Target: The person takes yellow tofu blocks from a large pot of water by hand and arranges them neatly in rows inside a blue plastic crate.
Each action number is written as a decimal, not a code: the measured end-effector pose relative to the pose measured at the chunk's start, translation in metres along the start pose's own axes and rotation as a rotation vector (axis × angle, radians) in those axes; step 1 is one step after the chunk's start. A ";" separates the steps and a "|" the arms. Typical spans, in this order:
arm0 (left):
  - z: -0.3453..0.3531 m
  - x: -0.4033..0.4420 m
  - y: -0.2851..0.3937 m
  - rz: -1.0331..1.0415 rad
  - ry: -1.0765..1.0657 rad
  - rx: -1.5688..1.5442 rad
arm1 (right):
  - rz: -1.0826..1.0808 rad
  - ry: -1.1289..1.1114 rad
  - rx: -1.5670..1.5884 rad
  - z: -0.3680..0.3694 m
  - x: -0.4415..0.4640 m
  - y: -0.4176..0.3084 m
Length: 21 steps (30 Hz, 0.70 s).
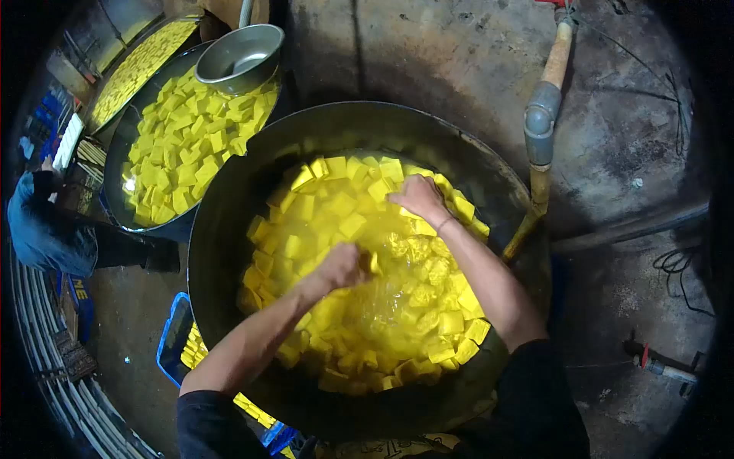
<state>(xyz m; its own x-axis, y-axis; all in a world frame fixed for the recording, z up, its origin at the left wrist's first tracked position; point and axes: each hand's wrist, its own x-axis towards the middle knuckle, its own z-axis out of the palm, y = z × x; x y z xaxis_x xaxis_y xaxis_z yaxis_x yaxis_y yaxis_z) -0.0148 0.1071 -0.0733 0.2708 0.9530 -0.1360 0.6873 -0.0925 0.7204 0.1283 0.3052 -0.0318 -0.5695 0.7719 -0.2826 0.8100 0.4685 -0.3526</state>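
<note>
A large dark round vat [218, 229] holds cloudy yellow liquid with many yellow blocks [352, 225] in it. My left hand [342, 266] is over the middle of the liquid, blurred by motion, its fingers curled; a yellow piece [375, 263] shows just right of it. My right hand [419, 196] reaches to the far right part of the blocks, its fingers bent down against them. Whether it grips one is hidden. Between and below the hands the liquid is rippled and bubbling.
A second pan [115, 180] of yellow blocks, with a metal bowl [241, 59] at its edge, stands at the upper left. A person [50, 222] is at the far left. A blue crate [170, 329] sits beside the vat; a pipe [539, 122] rises on the right.
</note>
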 end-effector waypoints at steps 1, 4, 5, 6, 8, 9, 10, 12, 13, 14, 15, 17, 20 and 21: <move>-0.019 0.009 -0.001 -0.027 0.083 -0.045 | 0.097 0.079 0.022 0.004 0.008 -0.010; -0.010 0.036 -0.028 0.161 0.314 0.163 | 0.163 0.121 0.064 0.038 0.029 -0.025; 0.000 0.043 -0.031 0.164 0.315 0.162 | 0.165 0.123 0.063 0.052 0.036 -0.020; 0.010 0.050 -0.032 -0.097 0.204 0.203 | 0.115 0.107 0.113 0.067 0.044 -0.012; 0.013 0.058 -0.031 -0.493 0.103 0.068 | -0.030 0.092 0.181 0.062 0.034 -0.011; 0.011 0.056 -0.033 -0.490 0.107 0.065 | -0.030 0.094 0.175 0.048 0.024 -0.012; 0.007 0.049 -0.037 -0.439 0.183 0.071 | -0.013 0.005 0.371 0.035 0.014 -0.010; -0.004 0.037 -0.035 -0.391 0.267 0.073 | -0.025 -0.163 0.668 0.024 0.009 0.006; -0.011 0.031 -0.031 -0.399 0.312 -0.287 | -0.029 -0.162 0.665 0.026 0.007 0.017; -0.019 0.023 -0.025 -0.399 0.349 -0.647 | -0.035 -0.158 0.788 0.018 -0.009 0.014; -0.020 0.017 -0.024 -0.390 0.382 -1.010 | -0.042 -0.156 0.911 0.014 -0.023 0.011; -0.004 0.018 -0.028 -0.329 0.459 -1.006 | -0.047 -0.164 0.942 0.012 -0.040 -0.003; 0.023 0.035 -0.022 -0.169 0.695 -1.907 | -0.156 -0.209 1.130 0.019 -0.061 -0.033; 0.026 0.036 -0.014 -0.165 0.698 -1.911 | -0.181 -0.198 1.012 0.023 -0.061 -0.040</move>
<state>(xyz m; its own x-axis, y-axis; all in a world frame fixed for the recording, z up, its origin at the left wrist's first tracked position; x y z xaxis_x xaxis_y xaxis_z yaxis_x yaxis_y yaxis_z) 0.0029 0.1353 -0.1066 -0.2783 0.8879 -0.3662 -0.8908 -0.0960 0.4442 0.1279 0.2296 -0.0211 -0.7576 0.5987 -0.2600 0.2674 -0.0787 -0.9604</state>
